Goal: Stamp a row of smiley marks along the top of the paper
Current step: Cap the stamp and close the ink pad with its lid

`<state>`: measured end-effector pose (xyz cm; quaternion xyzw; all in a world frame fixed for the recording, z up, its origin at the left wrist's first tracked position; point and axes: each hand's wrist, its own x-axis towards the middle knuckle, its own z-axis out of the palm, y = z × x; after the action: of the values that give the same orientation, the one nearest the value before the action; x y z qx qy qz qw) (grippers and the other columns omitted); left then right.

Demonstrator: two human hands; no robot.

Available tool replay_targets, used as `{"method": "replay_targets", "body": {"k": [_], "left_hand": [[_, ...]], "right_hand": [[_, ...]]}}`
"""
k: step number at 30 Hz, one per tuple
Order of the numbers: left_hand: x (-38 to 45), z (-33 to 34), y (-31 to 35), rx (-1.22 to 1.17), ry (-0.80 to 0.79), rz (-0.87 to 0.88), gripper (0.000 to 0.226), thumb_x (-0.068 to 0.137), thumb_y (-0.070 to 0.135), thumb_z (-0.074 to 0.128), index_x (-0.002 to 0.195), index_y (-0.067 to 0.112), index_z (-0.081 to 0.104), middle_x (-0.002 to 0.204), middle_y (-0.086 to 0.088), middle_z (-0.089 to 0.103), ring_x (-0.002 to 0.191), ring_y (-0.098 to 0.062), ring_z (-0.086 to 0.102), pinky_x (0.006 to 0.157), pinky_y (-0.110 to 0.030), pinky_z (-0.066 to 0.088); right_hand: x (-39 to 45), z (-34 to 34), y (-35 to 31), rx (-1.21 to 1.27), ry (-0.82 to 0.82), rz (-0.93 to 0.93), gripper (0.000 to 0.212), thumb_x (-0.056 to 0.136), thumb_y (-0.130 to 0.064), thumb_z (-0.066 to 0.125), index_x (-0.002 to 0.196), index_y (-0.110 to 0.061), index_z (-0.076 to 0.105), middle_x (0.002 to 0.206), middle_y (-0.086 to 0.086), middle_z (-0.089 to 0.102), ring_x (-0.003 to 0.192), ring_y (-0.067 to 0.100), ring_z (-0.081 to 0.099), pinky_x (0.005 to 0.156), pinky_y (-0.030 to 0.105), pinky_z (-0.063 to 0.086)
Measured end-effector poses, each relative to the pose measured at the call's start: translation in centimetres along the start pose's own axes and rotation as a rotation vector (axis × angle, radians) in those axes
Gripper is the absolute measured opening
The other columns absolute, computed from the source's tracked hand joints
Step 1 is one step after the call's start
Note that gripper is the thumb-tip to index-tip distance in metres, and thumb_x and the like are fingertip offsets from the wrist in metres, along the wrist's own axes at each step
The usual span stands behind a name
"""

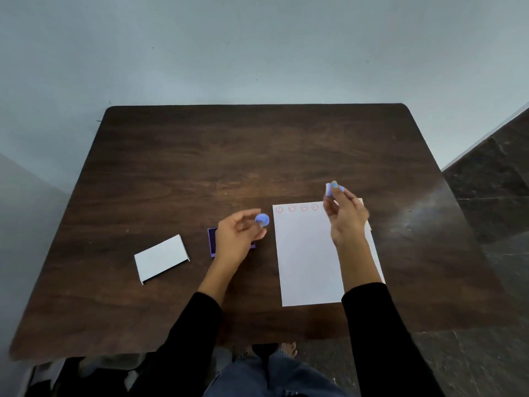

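Observation:
A white sheet of paper point(307, 259) lies on the dark wooden table point(229, 156), right of centre. Several red smiley marks point(297, 208) run along its top edge from the left corner. My right hand point(345, 214) is raised above the paper's top right part and pinches a small blue stamp point(330, 189) between its fingertips. My left hand point(239, 233) hovers just left of the paper with a round blue cap point(262, 219) held in its fingers. Under the left hand sits a purple ink pad point(212, 242), mostly hidden.
A white box lid point(161, 257) lies on the table to the left of the ink pad. The table's back edge meets a pale wall. Dark tiled floor point(492, 173) shows to the right. My legs and a foot appear below the front edge.

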<state>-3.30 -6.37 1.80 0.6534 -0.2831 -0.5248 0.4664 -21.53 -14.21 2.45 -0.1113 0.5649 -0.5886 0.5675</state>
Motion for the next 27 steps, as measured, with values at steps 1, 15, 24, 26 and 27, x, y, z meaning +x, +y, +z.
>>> {"method": "replay_targets", "body": {"k": [1,15,24,26,27], "left_hand": [[0.4,0.1,0.6,-0.109,0.046,-0.042,0.02,0.081,0.004,0.069,0.099,0.014,0.07,0.092,-0.002,0.074,0.085,-0.014,0.072,0.069,-0.019,0.058],[2.1,-1.2,1.6,-0.424,0.147,-0.109,0.021,0.09,0.0,0.057,0.107,-0.009,0.064,0.097,-0.02,0.069,0.091,-0.03,0.069,0.071,-0.021,0.06],[2.2,-1.9,1.8,-0.557,0.259,-0.19,0.01,0.089,-0.001,0.057,0.093,-0.007,0.065,0.082,-0.015,0.069,0.077,-0.025,0.069,0.059,-0.022,0.06],[2.2,-1.9,1.9,-0.568,0.234,-0.218,0.009,0.089,-0.002,0.056,0.087,-0.004,0.065,0.079,-0.014,0.069,0.073,-0.023,0.069,0.06,-0.024,0.06],[2.2,-2.0,1.8,-0.565,0.218,-0.228,0.009,0.089,-0.002,0.056,0.086,-0.002,0.065,0.08,-0.014,0.07,0.073,-0.023,0.069,0.062,-0.026,0.061]], "right_hand": [[-0.5,0.9,0.3,0.017,-0.082,0.05,0.012,0.081,-0.01,0.071,0.091,-0.009,0.065,0.086,0.007,0.07,0.077,0.014,0.067,0.066,0.022,0.056],[-4.9,6.8,6.1,-0.455,-0.496,-0.075,0.021,0.08,-0.006,0.071,0.098,-0.016,0.067,0.096,0.005,0.071,0.093,0.018,0.07,0.08,0.027,0.058],[-5.1,6.6,7.1,-0.515,-0.594,-0.167,0.024,0.076,-0.008,0.076,0.095,-0.021,0.07,0.092,-0.001,0.074,0.092,0.014,0.07,0.079,0.024,0.058],[-5.1,6.5,7.3,-0.548,-0.605,-0.179,0.025,0.076,-0.008,0.076,0.094,-0.024,0.07,0.088,-0.007,0.074,0.088,0.008,0.071,0.074,0.019,0.057],[-5.1,6.4,7.3,-0.547,-0.604,-0.177,0.026,0.075,-0.007,0.076,0.095,-0.023,0.07,0.086,-0.009,0.074,0.087,0.007,0.071,0.073,0.017,0.056]]}}
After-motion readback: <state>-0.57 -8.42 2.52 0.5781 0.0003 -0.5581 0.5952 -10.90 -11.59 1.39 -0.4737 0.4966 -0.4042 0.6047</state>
